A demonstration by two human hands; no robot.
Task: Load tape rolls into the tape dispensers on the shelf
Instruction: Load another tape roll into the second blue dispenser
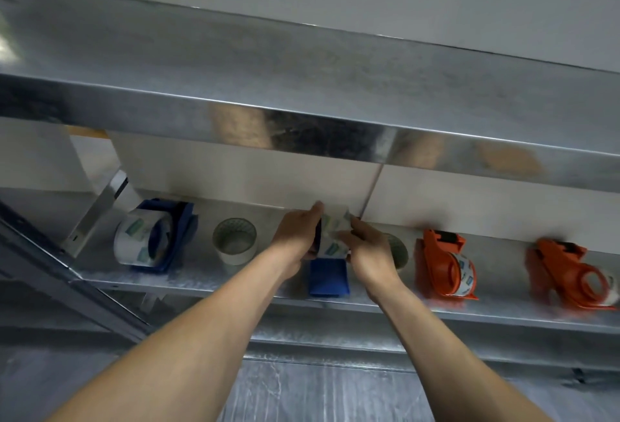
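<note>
On the metal shelf (235, 282) a blue tape dispenser (328, 277) stands in the middle. My left hand (295, 237) and my right hand (369, 250) both grip the clear printed tape roll (330, 240) sitting at its top. A second blue dispenser (174, 237) at the left carries a printed roll (142, 237). Two orange dispensers (439, 264) (567, 275) at the right each hold a roll. A loose roll (235, 243) stands upright between the blue dispensers. Another loose roll (399, 250) is partly hidden behind my right hand.
An upper metal shelf (302, 126) overhangs close above the hands. White boxes or panels (235, 173) line the back of the shelf. A slanted metal bracket (97, 213) stands at the left end. A dark frame rail (67, 280) crosses the lower left.
</note>
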